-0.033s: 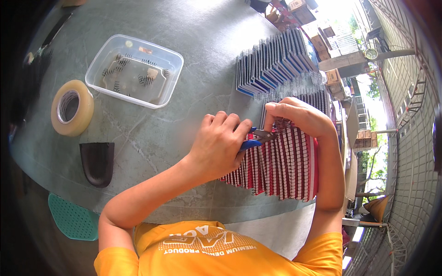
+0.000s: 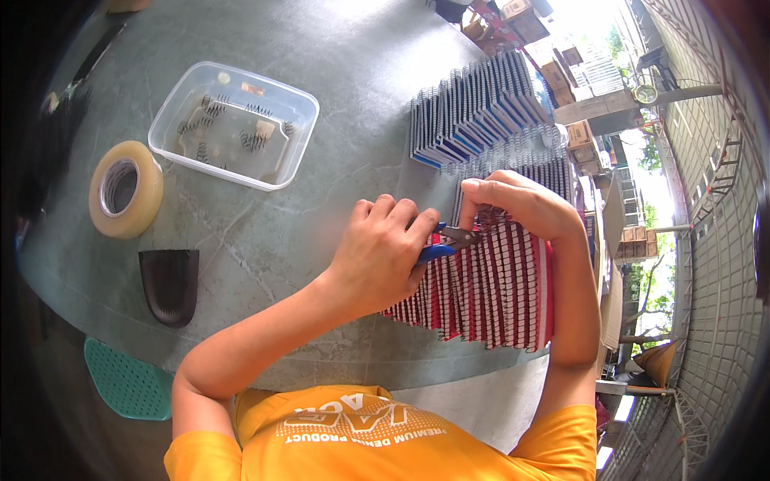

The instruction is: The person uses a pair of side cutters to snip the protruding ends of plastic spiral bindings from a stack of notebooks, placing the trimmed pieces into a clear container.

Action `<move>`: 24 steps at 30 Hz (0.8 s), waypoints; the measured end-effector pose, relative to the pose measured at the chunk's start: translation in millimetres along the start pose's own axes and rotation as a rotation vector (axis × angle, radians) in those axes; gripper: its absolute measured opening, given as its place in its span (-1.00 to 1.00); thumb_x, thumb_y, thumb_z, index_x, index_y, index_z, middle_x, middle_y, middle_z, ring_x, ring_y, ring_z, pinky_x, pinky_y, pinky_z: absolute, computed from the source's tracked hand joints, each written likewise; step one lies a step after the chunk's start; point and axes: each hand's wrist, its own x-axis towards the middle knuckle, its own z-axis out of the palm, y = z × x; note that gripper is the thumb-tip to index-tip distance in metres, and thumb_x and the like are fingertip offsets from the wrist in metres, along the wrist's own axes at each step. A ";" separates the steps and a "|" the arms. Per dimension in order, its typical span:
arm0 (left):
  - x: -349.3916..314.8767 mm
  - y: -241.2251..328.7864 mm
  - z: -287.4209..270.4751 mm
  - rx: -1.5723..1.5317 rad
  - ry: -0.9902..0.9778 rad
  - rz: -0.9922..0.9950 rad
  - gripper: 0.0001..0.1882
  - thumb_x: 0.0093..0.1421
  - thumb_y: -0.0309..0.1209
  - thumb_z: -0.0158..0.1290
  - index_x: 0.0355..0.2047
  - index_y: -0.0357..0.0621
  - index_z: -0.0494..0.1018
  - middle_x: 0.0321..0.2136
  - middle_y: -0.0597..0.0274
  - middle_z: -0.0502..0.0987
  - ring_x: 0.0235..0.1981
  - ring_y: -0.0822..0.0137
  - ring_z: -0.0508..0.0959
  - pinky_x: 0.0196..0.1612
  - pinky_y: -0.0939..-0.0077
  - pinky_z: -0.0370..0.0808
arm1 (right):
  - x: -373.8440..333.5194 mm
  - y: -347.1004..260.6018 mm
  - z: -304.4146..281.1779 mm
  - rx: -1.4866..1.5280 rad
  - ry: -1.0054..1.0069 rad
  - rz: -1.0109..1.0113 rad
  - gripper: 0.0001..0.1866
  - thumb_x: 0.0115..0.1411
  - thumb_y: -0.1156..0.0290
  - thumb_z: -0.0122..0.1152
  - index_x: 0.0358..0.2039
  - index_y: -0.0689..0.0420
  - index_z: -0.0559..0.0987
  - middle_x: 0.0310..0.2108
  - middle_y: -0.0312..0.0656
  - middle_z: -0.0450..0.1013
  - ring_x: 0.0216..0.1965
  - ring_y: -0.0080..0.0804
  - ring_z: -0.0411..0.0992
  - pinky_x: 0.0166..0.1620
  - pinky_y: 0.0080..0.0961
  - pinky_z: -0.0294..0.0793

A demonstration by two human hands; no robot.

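Observation:
My left hand [image 2: 377,252] is closed round the blue handles of a pair of cutting pliers [image 2: 437,253]. The metal jaws are at the far end of a row of red spiral notebooks [image 2: 497,293], whose wire coils face up. My right hand [image 2: 529,204] curls over that same end, thumb and bent finger closed at a notebook's coil beside the jaws. Its fingertips are partly hidden, and I cannot see whether the jaws touch the wire. Just beyond my right hand is a second row of spiral notebooks [image 2: 481,108], with blue covers.
A clear plastic tub [image 2: 293,164] with several short coil pieces lies on the grey table [image 2: 249,216]. To its left are a roll of tape [image 2: 148,188] and a dark rounded piece [image 2: 169,287]. A green perforated seat [image 2: 128,381] stands below the table edge. Cardboard boxes [image 2: 581,135] are at the right.

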 end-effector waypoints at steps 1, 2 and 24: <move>0.1 0.4 -0.9 0.003 -0.010 -0.003 -0.43 -0.23 -0.44 0.20 -0.09 -0.14 0.40 -0.29 0.16 0.43 -0.22 0.15 0.41 -0.16 0.26 0.30 | 0.1 0.2 0.4 0.005 0.002 0.010 -0.37 0.17 -0.11 -0.12 -0.56 0.25 0.62 -0.70 -0.22 0.39 -0.60 -0.53 0.31 -0.41 -0.56 0.30; 0.0 0.6 -1.8 0.005 -0.019 -0.004 -0.43 -0.22 -0.44 0.20 -0.09 -0.14 0.40 -0.29 0.16 0.44 -0.22 0.15 0.41 -0.16 0.27 0.30 | 0.2 0.3 0.3 0.009 0.005 0.020 -0.36 0.17 -0.11 -0.13 -0.56 0.26 0.62 -0.70 -0.21 0.39 -0.61 -0.52 0.31 -0.42 -0.56 0.29; -5.1 6.3 -4.0 0.048 -0.011 -0.025 -0.46 -0.16 -0.39 0.21 -0.08 -0.12 0.39 -0.31 0.15 0.44 -0.24 0.15 0.42 -0.18 0.24 0.30 | -2.9 -2.2 3.3 -0.005 0.066 -0.055 -0.38 0.18 -0.06 -0.10 -0.57 0.27 0.63 -0.71 -0.25 0.44 -0.66 -0.60 0.34 -0.46 -0.70 0.33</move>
